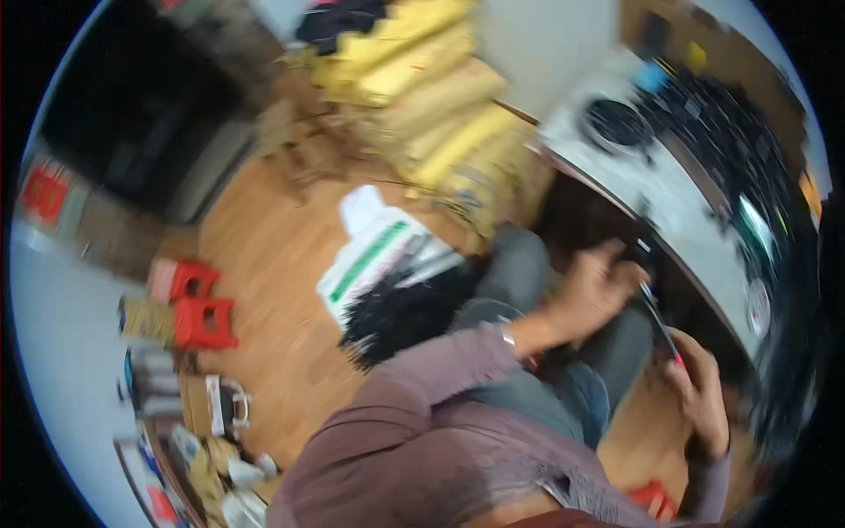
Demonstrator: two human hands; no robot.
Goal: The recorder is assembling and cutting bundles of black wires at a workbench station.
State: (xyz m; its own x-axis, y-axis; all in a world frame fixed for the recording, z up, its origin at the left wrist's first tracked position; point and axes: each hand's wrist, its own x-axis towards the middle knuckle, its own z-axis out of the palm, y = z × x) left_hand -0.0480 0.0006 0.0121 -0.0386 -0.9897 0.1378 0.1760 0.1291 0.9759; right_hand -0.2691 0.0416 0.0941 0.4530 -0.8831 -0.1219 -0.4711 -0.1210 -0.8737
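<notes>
A thin dark rod with a pinkish-red end (655, 310) slants between my two hands, over my lap and beside the table edge. My right hand (701, 392) is closed round its lower, red end. Close to the upper end, my left hand (594, 290) has its thumb and finger pinched together on the rod. A small dark piece (644, 249) shows just past those fingertips; motion blur hides whether it belongs to the rod. On the floor to my left lies a heap of black thin strips (409, 312), partly over a white sack with a green stripe (365, 257).
A white-topped table (695, 238) runs along my right, with a round dish of dark pieces (616, 125), many black parts (722, 132) and a white tape roll (758, 308). Stacked yellow sacks (422, 88) stand ahead. Red stools (204, 322) are at far left.
</notes>
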